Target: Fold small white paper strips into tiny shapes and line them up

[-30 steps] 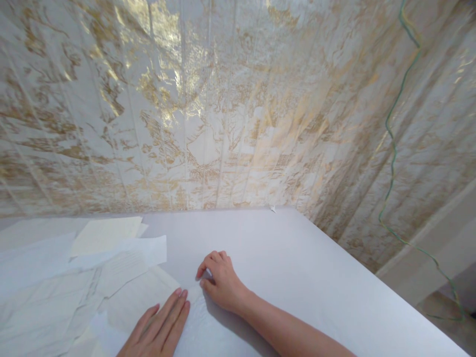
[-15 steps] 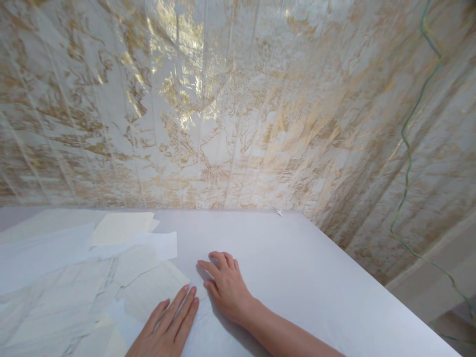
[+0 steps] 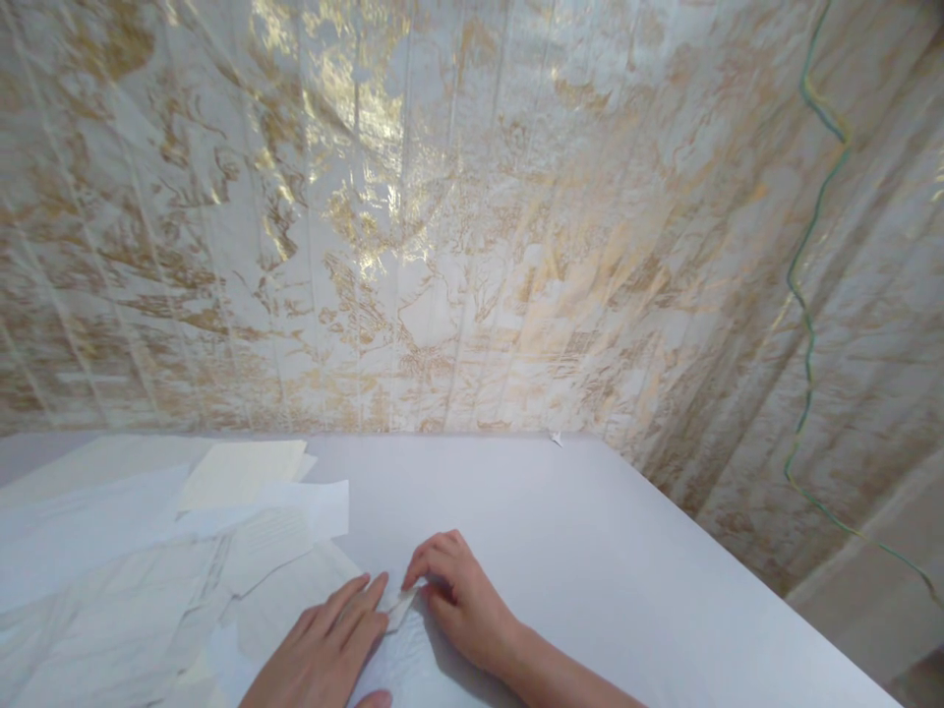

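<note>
My left hand (image 3: 324, 634) lies flat on the white surface at the right end of a spread of paper pieces (image 3: 133, 580), its fingers stretched out and close together. Just right of its fingertips, a small folded-up edge of paper (image 3: 400, 612) stands up from the surface. My right hand (image 3: 457, 595) is closed, with thumb and fingertips pinching that raised edge. Both hands partly hide the paper, so its full outline cannot be made out.
The white table (image 3: 516, 501) meets a wall covered in gold-patterned sheeting (image 3: 413, 246). A tiny white scrap (image 3: 556, 439) rests near the back edge. A green-yellow wire (image 3: 809, 344) hangs at the right, beyond the table's slanting edge.
My right hand has gone from loosely spread to pinching, and an edge of paper now stands up at its fingertips. My left hand has shifted slightly down and left. The view has tilted slightly.
</note>
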The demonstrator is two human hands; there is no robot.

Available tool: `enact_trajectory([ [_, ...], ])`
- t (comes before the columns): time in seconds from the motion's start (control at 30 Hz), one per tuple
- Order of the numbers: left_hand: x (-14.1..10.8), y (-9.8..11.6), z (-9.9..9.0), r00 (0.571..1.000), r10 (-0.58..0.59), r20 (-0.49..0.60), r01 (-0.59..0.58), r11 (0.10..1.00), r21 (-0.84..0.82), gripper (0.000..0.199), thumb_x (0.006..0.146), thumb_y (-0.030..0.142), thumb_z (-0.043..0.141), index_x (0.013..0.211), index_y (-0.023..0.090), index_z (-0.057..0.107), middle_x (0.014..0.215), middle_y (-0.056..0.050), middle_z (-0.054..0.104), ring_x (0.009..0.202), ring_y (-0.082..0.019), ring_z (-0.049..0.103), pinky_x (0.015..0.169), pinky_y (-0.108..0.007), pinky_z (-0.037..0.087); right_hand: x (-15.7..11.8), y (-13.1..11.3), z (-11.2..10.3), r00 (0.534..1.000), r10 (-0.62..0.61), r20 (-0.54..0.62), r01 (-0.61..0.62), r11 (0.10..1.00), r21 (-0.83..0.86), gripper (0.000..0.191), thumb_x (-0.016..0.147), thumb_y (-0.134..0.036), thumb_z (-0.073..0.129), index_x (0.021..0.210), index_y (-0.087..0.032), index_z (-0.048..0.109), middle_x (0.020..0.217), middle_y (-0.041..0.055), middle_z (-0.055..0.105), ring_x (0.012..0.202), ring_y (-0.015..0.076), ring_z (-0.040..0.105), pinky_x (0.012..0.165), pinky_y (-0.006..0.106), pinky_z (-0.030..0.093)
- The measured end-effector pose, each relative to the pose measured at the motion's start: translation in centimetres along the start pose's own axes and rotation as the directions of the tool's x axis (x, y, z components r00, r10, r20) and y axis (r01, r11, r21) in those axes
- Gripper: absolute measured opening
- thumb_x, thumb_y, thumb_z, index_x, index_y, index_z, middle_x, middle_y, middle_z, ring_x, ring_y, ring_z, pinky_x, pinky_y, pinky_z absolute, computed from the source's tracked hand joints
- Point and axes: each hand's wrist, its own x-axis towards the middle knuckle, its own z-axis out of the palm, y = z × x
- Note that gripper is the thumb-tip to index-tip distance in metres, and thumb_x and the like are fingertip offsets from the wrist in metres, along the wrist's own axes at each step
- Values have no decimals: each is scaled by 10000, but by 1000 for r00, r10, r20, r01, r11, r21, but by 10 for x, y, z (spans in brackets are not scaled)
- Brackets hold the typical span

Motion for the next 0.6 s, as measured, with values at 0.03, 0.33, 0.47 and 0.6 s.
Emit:
enact_trajectory([
  [0.03, 4, 3, -6, 998, -38, -44, 37, 999, -38, 423, 846, 401, 586, 1228, 246, 680, 1452, -112, 576, 1307, -355, 554, 1032, -515, 489, 0, -2, 0, 999, -7, 35, 7, 1000, -6, 446, 634, 88, 461, 866, -223, 679, 927, 15, 654, 983, 188, 563, 932, 331, 397],
  [0.33, 20, 13, -9, 966, -196, -167, 114, 906, -407, 118, 883, 265, 525, 774, 250, 567, 873, -9, 634, 835, -216, 619, 777, -341, 507, 1, 0, 1, 989, -8, 147, 17, 998, -62, 203, 779, -26, 690, 840, -219, 683, 887, -6, 660, 935, 173, 585, 919, 311, 365],
  [0.47, 20, 9, -9, 972, -181, -150, 101, 897, -429, 176, 908, 275, 507, 745, 246, 570, 850, -5, 630, 835, -212, 623, 785, -336, 494, 2, 0, 1, 990, 1, 143, 11, 997, -79, 175, 790, -35, 719, 813, -203, 675, 855, -14, 657, 881, 159, 580, 899, 300, 367],
  [0.6, 19, 11, -14, 964, -217, -150, 132, 889, -439, 123, 893, 326, 553, 805, 247, 588, 832, 3, 643, 803, -212, 636, 759, -325, 498, 2, -1, 0, 995, 26, 99, -25, 1000, -18, 208, 774, 18, 680, 783, -188, 651, 818, -21, 650, 855, 150, 570, 868, 279, 382],
])
